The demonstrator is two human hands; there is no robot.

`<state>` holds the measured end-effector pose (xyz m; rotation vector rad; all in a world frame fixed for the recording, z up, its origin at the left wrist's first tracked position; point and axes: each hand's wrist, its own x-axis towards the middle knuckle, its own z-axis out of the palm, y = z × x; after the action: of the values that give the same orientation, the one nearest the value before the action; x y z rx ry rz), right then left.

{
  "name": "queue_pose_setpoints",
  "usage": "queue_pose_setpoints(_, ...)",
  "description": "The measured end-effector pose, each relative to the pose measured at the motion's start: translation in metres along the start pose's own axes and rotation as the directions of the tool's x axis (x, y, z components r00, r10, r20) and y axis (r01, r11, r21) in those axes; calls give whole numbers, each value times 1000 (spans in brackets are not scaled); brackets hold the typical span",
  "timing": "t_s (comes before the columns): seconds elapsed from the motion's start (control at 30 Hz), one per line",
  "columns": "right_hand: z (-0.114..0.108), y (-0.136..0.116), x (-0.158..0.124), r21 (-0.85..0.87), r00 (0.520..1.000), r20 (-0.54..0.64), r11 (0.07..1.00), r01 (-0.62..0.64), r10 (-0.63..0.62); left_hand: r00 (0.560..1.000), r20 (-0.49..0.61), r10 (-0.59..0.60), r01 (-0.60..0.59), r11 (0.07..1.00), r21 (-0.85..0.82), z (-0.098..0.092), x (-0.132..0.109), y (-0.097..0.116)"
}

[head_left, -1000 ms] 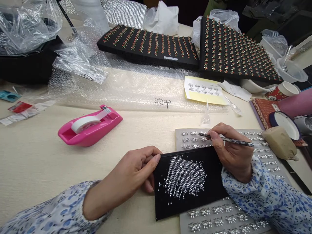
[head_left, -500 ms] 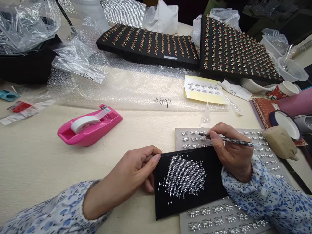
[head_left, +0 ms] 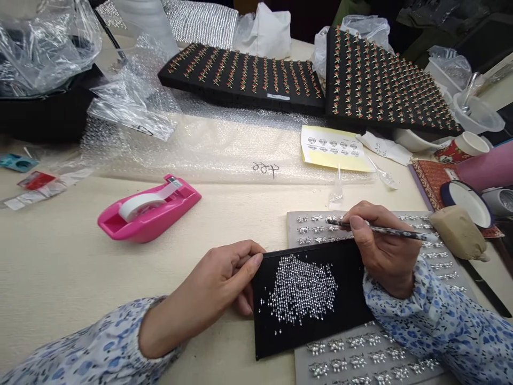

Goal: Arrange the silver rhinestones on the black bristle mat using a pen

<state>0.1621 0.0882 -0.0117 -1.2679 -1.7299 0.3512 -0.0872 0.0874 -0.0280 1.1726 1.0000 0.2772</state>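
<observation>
Right hand [head_left: 385,248] with fingers clamped on a slim speckled pencil [head_left: 385,231], tip held at small silver pieces on a grey sheet [head_left: 292,246]. Left hand [head_left: 212,280] with fingers together on the edge of a black board [head_left: 276,331], loose crystals [head_left: 302,289] heaped just past the fingertips. Beyond the right fingers, a beige putty lump [head_left: 459,232]; left of the left fingers, a pink tape dispenser [head_left: 148,211].

and here's the left hand [head_left: 212,280], coming in low from the left, fingers curled and close together! over to the right, the right hand [head_left: 385,246] sits higher in a tight pen-style pinch, fingertips [head_left: 352,222] bunched and aimed down-left, the right wrist [head_left: 395,283] cocked!
</observation>
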Motion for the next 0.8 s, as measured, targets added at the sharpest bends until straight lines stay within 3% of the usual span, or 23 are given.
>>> queue_pose_setpoints(0.2,-9,-17,4,90,990,-103,992,-91,100,1000,8,1,-1,1000,-20,0,1,2)
queue_pose_setpoints(0.37,-36,-35,11,279,956,-225,953,-119,186,1000,23,2,-1,1000,-21,0,1,7)
queue_pose_setpoints(0.6,-79,-25,10,389,938,-119,885,-257,325,1000,-1,-23,23,999,49,3,-3,18)
queue_pose_setpoints(0.8,-84,-4,1,457,924,-57,832,-314,379,999,-42,-15,18,996,85,9,-10,31)
